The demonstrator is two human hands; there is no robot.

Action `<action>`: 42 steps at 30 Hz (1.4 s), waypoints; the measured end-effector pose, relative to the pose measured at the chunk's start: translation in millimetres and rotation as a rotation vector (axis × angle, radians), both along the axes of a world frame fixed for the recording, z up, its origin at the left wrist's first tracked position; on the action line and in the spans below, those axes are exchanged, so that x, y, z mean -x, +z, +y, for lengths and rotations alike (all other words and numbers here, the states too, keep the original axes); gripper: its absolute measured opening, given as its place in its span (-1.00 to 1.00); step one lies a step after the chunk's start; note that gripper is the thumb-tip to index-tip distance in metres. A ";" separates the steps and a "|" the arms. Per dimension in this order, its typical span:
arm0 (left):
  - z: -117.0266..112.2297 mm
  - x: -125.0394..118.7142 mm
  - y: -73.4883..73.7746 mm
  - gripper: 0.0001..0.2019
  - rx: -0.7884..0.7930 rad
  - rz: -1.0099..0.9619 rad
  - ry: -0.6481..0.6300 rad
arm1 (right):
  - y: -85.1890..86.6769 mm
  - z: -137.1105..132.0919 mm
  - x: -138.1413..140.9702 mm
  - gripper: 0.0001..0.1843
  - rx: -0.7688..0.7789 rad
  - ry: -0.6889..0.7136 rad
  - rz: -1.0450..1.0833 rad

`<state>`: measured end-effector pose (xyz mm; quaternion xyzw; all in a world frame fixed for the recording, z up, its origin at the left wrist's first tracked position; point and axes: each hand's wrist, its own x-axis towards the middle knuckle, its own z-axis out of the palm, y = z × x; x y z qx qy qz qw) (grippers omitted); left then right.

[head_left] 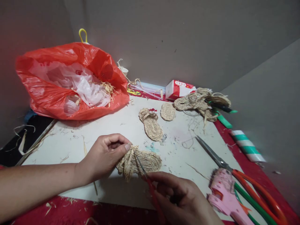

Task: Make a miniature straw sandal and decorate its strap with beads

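Woven sandal (148, 161), straw-coloured, with coiled sole and plaited strap; placed a little in from the worktop's (126, 200) near edge, about midway along it; left hand (106, 156), by which the strap end of the sandal is pinched between thumb and forefinger; right hand (178, 193), its fingers closed about a slim red-handled tool (152, 192), the metal tip set at the strap's inner side; whether the weave is pierced or merely touched cannot be told.

Handling notes: the pinch is best held firm and close to the tip, so that the strap is not dragged askew; the tool is best guided at a low slant, in short, light strokes; the left thumb should be held out of the tip's line; sound strands could be snagged if force is used.

Also listed: beaded sandal (152, 128) and oval sole (168, 112), laid towards the far edge; large shears (208, 151) and pink glue gun (225, 189), laid by the right edge; red bag (93, 113), slumped at the far left corner.
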<state>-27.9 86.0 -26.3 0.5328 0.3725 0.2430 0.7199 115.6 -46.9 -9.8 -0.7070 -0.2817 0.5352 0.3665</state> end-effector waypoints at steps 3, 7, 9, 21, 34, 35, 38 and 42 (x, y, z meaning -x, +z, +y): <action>-0.7 0.9 -0.3 -0.88 -0.012 -0.004 -0.011 | 2.9 2.2 0.7 -0.72 -0.006 0.029 0.012; -1.6 2.6 -0.7 -0.89 -0.036 -0.011 -0.001 | 6.2 6.7 1.6 -0.77 -0.002 0.097 0.019; -1.8 2.6 -0.7 -0.89 -0.033 -0.003 0.011 | 3.2 5.7 1.6 -0.78 -0.021 0.142 -0.047; -2.6 1.7 -6.0 -0.79 -0.017 0.086 -0.002 | -3.0 8.4 -2.8 -0.82 -0.068 0.192 -0.092; -2.2 5.0 -4.6 -0.80 -0.101 0.108 -0.038 | -5.1 3.0 -2.8 -0.83 -0.202 0.476 -0.688; -2.5 5.1 -4.3 -0.80 -0.106 0.110 -0.037 | -5.2 3.0 -3.8 -0.82 -0.208 0.492 -0.711; -4.0 5.2 -4.2 -0.81 -0.126 0.129 -0.030 | -0.7 8.9 -10.5 -0.83 -0.084 0.423 -0.376; -5.1 5.6 -4.6 -0.83 -0.168 0.138 -0.026 | 7.2 20.3 -18.9 -0.78 0.098 0.192 0.233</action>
